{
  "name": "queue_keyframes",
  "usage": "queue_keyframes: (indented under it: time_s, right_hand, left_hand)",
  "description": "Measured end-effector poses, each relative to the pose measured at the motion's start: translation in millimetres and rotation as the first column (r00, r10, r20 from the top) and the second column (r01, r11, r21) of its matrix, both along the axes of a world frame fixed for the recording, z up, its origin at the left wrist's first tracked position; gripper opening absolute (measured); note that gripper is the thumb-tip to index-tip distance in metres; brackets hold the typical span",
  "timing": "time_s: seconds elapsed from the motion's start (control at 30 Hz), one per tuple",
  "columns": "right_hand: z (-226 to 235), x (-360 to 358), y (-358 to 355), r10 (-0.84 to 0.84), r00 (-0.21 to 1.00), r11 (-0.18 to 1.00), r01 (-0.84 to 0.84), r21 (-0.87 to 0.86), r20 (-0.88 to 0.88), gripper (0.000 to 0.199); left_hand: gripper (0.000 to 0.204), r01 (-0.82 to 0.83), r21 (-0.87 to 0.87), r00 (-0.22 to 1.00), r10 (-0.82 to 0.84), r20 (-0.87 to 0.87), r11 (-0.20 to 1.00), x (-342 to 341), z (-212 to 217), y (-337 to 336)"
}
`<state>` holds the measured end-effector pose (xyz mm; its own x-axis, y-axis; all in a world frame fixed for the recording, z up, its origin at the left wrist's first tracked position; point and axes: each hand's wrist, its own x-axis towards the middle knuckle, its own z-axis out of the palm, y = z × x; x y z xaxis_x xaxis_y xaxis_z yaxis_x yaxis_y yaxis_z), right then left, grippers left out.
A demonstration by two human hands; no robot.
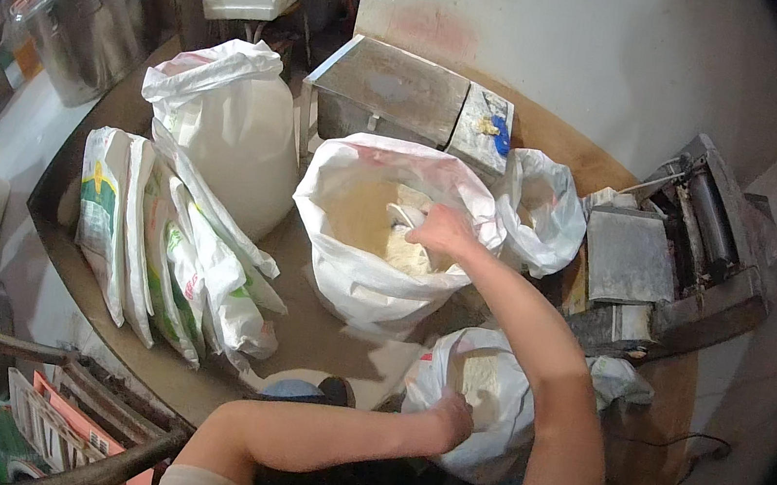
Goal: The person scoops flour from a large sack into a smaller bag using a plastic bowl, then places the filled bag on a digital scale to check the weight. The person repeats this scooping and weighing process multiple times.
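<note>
White scoop (403,213), inside large sack (368,284); probably light, stiff, best held at its near end.
Right hand (444,230): fingers clamped on scoop. Left hand (451,420), nearer than sack: finger closure cannot be told.

likely food workshop, powder sack (367,294), roller machine (689,267), pot (91,41)

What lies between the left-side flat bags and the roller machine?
Head view: the big open sack, the right hand at its mouth; a smaller open bag beside it; another bag nearer, at the left hand.
</note>
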<state>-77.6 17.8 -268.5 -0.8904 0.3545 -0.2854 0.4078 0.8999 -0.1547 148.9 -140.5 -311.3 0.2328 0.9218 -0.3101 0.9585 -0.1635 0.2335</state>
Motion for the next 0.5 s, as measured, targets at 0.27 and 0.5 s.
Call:
queue_keyframes:
  time_s: [0.27, 0.5]
  right_hand:
    - [-24, -12, 13, 0.418, 0.890, 0.886, -0.353, 0.300, -0.185, 0.062]
    - [-52, -24, 13, 0.055, 0.992, 0.998, -0.051, 0.037, -0.116, 0.034]
  left_hand:
    - [0.017, -0.029, 0.052, 1.000, 0.029, 0.007, 0.998, 3, 2, -8]
    - [0.019, -0.085, 0.037, 0.996, 0.084, 0.020, 0.996, -2, 0, -4]
